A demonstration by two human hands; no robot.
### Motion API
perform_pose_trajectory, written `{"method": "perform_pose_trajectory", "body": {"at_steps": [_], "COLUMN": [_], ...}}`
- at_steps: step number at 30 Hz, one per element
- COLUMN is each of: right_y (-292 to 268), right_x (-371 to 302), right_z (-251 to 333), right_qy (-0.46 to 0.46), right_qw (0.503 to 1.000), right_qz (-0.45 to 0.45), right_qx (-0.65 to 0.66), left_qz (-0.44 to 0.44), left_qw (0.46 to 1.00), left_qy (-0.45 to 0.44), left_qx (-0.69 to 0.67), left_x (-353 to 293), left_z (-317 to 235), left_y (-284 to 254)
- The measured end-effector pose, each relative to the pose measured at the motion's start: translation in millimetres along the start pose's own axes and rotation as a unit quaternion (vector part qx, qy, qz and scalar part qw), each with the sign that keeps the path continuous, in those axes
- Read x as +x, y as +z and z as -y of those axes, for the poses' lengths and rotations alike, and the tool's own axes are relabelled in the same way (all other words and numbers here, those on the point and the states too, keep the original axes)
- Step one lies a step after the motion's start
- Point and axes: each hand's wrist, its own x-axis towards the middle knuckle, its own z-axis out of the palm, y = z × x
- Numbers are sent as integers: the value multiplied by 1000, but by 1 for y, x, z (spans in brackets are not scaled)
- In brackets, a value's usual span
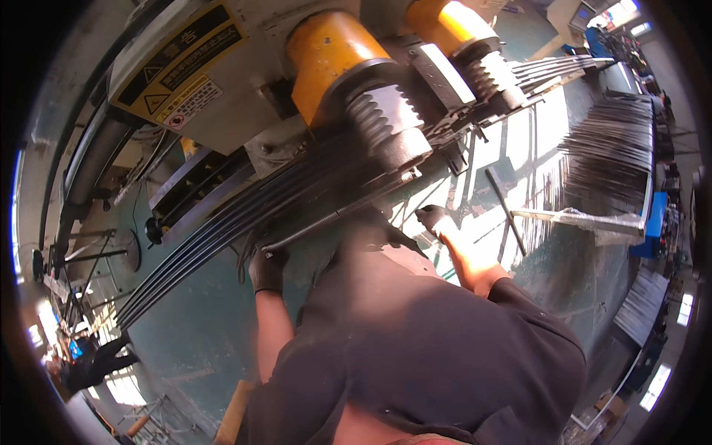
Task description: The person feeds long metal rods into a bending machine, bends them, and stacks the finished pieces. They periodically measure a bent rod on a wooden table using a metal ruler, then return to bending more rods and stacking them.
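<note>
My left hand (268,271), in a dark glove, is at the near side of the machine, beside the left end of a long coiled spring (319,224). Its fingers blend into shadow, so their grip is unclear. Farther right, my right hand (432,218), also gloved, has its fingers curled in below the machine's front edge; whatever they may hold is hidden. Behind both hands, several long dark metal bars (200,243) run slantwise through the machine, under a yellow cylinder (335,55) with a ribbed metal column (384,119) beneath it.
A second yellow cylinder (454,28) stands at the back right. Warning labels cover the grey machine housing (237,122). At right, a rack holds many thin rods (612,152), with a pale rail (575,217) in front. A dark bar (506,211) slants over the sunlit floor. Another person (96,363) is at far left.
</note>
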Motion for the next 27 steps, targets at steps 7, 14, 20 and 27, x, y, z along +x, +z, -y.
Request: {"method": "perform_pose_trajectory", "body": {"at_steps": [7,14,20,27], "right_y": [25,9,-1,-34], "right_x": [-92,-116,-44,-80], "right_z": [-112,-110,-84,-7], "right_qy": [-17,-10,-252,-255], "right_qw": [996,974,949,936], "right_qz": [-53,-41,-187,-203], "right_qx": [65,222,6,-134], "left_qz": [83,151,80,5], "left_qw": [948,950,974,957], "left_qy": [-146,-86,-14,57], "left_qx": [-270,-260,-212,-284], "left_x": [-25,-8,-37,-84], "left_z": [36,34,-79,-164], "left_y": [-21,-54,-13,26]}}
